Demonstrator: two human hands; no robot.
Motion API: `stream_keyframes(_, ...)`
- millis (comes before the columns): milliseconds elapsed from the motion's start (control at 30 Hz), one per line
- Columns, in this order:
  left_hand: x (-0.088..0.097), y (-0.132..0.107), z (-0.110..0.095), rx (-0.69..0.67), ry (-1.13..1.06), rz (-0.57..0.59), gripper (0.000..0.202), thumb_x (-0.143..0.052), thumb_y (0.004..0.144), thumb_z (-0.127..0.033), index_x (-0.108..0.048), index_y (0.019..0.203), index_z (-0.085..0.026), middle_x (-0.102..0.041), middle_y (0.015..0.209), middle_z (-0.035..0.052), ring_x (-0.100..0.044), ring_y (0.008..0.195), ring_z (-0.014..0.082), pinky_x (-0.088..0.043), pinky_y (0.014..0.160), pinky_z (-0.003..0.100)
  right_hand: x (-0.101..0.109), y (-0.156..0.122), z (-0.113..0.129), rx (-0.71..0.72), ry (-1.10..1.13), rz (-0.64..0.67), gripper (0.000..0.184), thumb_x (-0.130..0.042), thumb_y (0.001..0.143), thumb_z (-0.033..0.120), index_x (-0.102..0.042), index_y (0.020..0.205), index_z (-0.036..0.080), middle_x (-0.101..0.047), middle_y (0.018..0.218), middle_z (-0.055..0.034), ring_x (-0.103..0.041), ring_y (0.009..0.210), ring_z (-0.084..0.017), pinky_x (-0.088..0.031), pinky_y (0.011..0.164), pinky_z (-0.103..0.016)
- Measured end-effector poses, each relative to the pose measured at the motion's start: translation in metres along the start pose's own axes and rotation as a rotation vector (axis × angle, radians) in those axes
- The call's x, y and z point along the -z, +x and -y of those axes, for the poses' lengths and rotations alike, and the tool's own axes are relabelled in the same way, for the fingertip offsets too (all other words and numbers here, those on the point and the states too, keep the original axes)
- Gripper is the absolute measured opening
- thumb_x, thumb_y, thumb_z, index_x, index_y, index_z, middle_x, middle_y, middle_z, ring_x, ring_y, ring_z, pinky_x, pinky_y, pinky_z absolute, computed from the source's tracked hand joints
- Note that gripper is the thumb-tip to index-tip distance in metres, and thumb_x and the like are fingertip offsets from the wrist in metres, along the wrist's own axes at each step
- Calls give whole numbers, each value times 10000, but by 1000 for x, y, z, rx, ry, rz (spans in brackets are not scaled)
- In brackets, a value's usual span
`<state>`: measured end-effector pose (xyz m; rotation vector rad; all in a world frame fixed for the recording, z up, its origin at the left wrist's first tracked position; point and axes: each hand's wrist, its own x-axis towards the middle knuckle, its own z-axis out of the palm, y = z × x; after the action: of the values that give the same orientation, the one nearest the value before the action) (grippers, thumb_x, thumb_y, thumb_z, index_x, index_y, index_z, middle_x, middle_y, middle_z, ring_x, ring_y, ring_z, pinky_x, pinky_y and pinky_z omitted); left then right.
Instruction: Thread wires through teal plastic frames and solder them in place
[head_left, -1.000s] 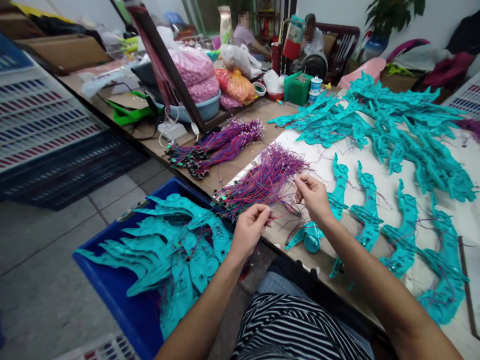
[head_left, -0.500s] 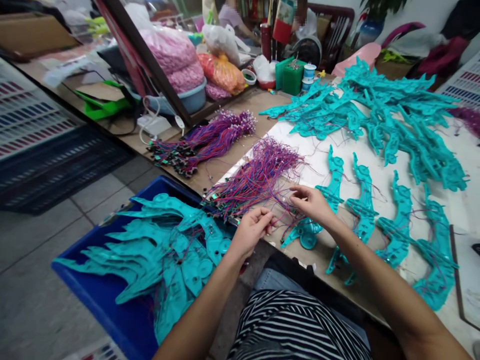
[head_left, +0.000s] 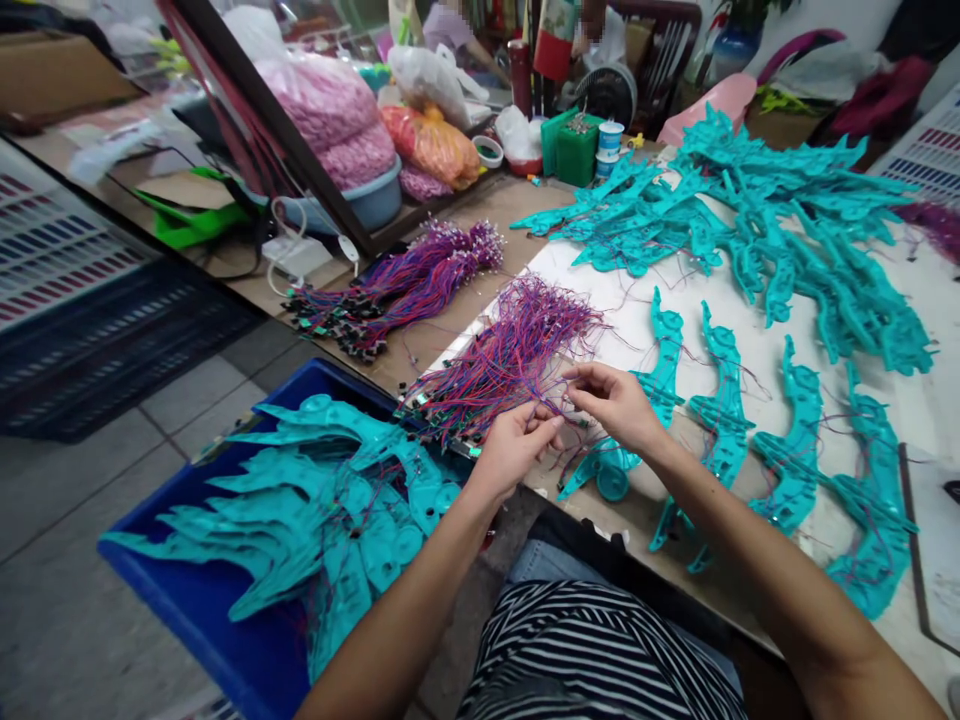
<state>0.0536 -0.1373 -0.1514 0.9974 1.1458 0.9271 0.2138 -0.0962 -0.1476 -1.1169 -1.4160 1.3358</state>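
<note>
My left hand (head_left: 517, 450) is closed in a pinch on thin red and purple wires (head_left: 553, 406) at the table's near edge. Just to its right, my right hand (head_left: 616, 405) pinches wire strands too, thumb against forefinger. The fingertips of both hands are a small gap apart. Right behind them spreads a loose pile of red, blue and purple wires (head_left: 517, 350) with small dark connectors at its near end. Below my right hand lies a teal plastic part (head_left: 613, 482), partly covered by the wrist. More teal parts (head_left: 722, 395) with wires on them stand in a row to the right.
At left, a blue crate (head_left: 176, 590) holds stacked teal parts (head_left: 322, 490). A second wire bundle (head_left: 405, 285) lies behind the pile. A large heap of teal parts (head_left: 757, 200) covers the far right. Beyond are a green container (head_left: 576, 152) and a basin (head_left: 375, 200) with bagged pink pieces.
My hands have come closer together; the left has shifted slightly right and the right slightly left. The view has turned a little. The teal parts lie as before.
</note>
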Motion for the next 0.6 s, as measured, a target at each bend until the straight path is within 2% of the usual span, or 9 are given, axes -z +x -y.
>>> stream_keyframes(167, 0, 0, -1, -50, 2, -54, 283, -714, 705, -407, -618, 663, -144, -635, 600, 17, -452, 480, 69, -305, 461, 188, 2, -1, 1, 36, -46, -47, 237, -670, 728, 334, -678, 905, 176, -701, 757, -21, -651, 707, -146, -512, 658, -276)
stream_keyframes(367, 1, -1, -1, -49, -62, -118, 298, -751, 663, -412, -637, 733, -146, -553, 515, -32, -396, 457, 60, -243, 454, 189, 2, -8, 9, 162, -313, -165, 162, -616, 789, 297, -719, 872, 204, -737, 819, -41, -687, 794, -187, -523, 767, -333)
stream_keyframes(467, 0, -1, -2, -18, -78, -104, 337, -792, 606, -432, -641, 690, -142, -505, 499, -46, -378, 457, 56, -210, 444, 198, 0, -8, 15, 142, -222, -160, 168, -632, 759, 304, -717, 847, 189, -712, 744, -25, -650, 695, -154, -514, 679, -297)
stream_keyframes(600, -2, -2, -4, 31, -108, -80, 388, -828, 553, -460, -623, 630, -140, -419, 459, -73, -279, 429, 35, -141, 439, 212, -7, -5, 22, 23, 65, -82, 234, -682, 717, 374, -683, 833, 171, -654, 630, 8, -566, 536, -104, -481, 527, -249)
